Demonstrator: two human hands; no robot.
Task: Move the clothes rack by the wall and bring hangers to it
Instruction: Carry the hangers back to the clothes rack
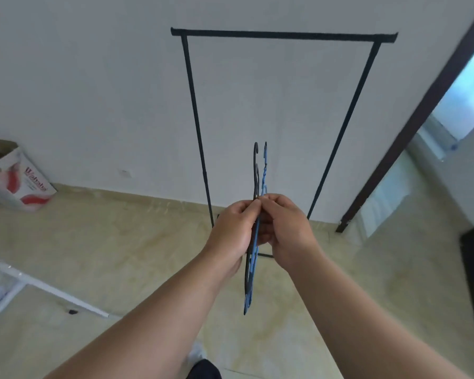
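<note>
We've got a beige tiled floor (121,242) here. On it: the black clothes rack (282,35) right against the wall, a printed bag (17,179) far left, and a white pole (47,285), maybe some frame.

Clothes rack (282,35) stands against the wall (93,77), dead ahead — hangers (257,187) held upright before it, left hand (234,228) and right hand (288,228) either side. Box (14,176) far left on the floor (121,242) — doorway (435,119) right.

We see an open printed box (14,176) on the tiled floor (126,242) by the white wall (93,77), and a dark door frame (411,127) at right.
</note>
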